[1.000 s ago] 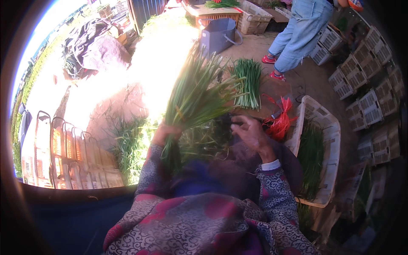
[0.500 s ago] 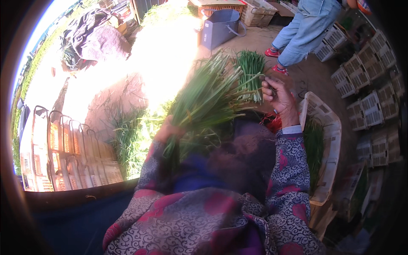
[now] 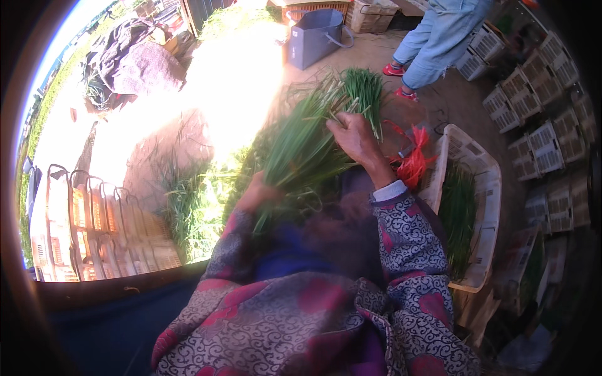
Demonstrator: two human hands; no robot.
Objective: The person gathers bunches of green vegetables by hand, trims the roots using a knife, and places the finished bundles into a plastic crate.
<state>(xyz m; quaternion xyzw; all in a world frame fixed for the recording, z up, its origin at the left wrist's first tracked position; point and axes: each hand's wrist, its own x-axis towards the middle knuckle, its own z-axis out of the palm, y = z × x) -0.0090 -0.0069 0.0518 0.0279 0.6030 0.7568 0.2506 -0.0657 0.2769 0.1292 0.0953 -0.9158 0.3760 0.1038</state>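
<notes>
My left hand (image 3: 257, 191), blurred by motion, is closed around a loose bunch of green chives (image 3: 301, 144). The bunch slants up and away over my lap, its pale stem ends at the far right. Against those ends is my right hand (image 3: 354, 135), its thumb and forefinger pinched on some stems; how many it grips is hidden. Just beyond lies a neater bundle of chives (image 3: 365, 94) on the ground.
Red plastic ties (image 3: 417, 156) hang beside a white crate (image 3: 489, 213) holding more chives at my right. Loose greens (image 3: 194, 216) and stacked crates (image 3: 100, 219) lie left. A grey bag (image 3: 313, 41) and a person in jeans (image 3: 439, 44) stand ahead.
My right hand has moved left and inward, from apart at the right to the stem ends of the bunch. The red ties have come into fuller view.
</notes>
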